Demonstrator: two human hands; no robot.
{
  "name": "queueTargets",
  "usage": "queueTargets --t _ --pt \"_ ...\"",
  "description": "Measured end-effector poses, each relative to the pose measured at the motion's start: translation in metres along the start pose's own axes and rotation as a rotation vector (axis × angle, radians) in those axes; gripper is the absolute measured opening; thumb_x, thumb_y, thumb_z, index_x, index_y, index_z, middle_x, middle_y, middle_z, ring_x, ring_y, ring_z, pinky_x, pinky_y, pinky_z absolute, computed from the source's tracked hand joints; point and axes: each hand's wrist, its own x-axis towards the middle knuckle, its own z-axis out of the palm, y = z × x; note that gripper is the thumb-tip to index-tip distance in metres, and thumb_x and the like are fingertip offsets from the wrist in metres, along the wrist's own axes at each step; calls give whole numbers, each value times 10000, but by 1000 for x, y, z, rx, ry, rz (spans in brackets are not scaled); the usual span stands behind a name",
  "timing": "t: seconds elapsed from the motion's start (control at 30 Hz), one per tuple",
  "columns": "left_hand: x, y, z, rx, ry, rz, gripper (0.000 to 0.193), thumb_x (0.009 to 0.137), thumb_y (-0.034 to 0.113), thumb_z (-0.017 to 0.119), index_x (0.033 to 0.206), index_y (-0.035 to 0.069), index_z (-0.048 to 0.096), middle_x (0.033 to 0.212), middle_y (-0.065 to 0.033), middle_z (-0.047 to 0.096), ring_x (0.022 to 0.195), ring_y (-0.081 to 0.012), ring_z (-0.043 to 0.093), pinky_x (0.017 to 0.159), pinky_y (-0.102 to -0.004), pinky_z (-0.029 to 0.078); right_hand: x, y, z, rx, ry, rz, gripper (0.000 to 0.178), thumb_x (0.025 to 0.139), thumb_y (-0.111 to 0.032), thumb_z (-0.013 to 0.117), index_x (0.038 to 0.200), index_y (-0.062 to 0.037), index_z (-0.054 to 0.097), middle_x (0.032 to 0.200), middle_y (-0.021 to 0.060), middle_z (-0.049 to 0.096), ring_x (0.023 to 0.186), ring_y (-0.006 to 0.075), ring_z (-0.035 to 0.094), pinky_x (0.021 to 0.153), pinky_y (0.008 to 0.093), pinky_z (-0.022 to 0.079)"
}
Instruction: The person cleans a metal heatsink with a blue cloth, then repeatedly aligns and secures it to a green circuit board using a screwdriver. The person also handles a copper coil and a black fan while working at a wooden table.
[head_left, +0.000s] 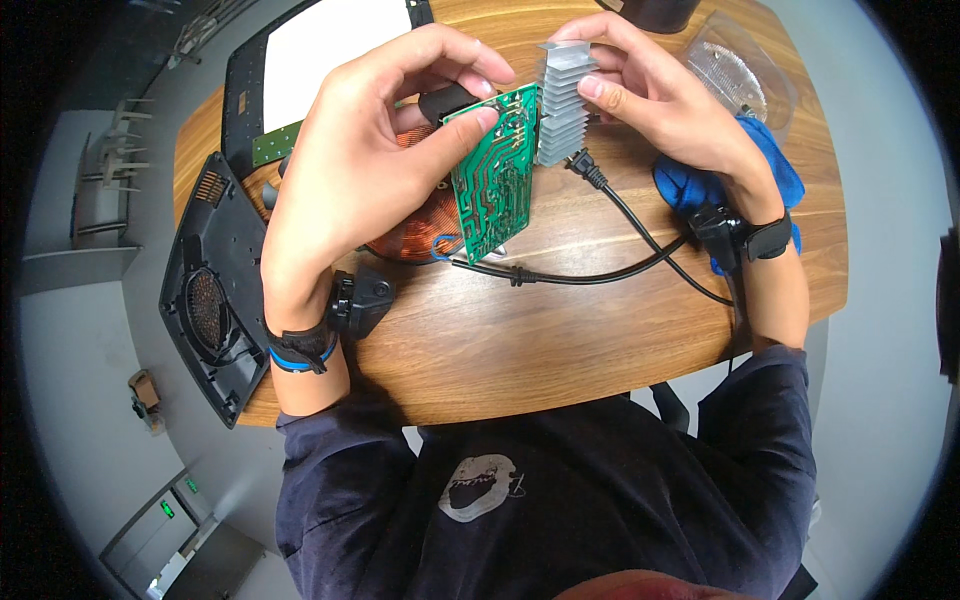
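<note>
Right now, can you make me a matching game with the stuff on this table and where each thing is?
Things:
1. circuit board
2. heat sink
3. black cover
4. blue cloth

Places:
A. under the right wrist
B. at the table's left edge
C. in the left hand
D. in the right hand

Pairs: 1-C, 2-D, 3-B, 4-A
</note>
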Motion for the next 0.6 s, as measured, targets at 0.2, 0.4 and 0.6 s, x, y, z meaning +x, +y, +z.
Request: queueTargets --t 0.2,0.4,0.6 --pt "0 2 5 -2 -25 3 304 997 -86 742 1290 -17 697 1205 -36 690 1164 -108 657 999 -243 576 -4 10 4 -40 39 23 414 1061 -71 733 1431 -52 549 1213 5 635 1156 90 613 1012 267 518" --pt "1 -2 3 43 -10 19 293 1000 -54 755 1283 2 705 1203 -18 698 1160 -90 657 958 -226 575 -5 4 -7 -134 4 30 323 1014 -35 767 1287 -52 594 1267 54 677 1208 119 630 1045 285 518" --pt "1 -1 0 155 18 -9 286 980 -33 781 1253 30 728 1175 20 705 1132 -65 660 892 -206 565 -13 -27 -12 -419 -87 -105 270 855 47 789 1012 -78 607 1336 120 695 1237 201 650 1057 347 528"
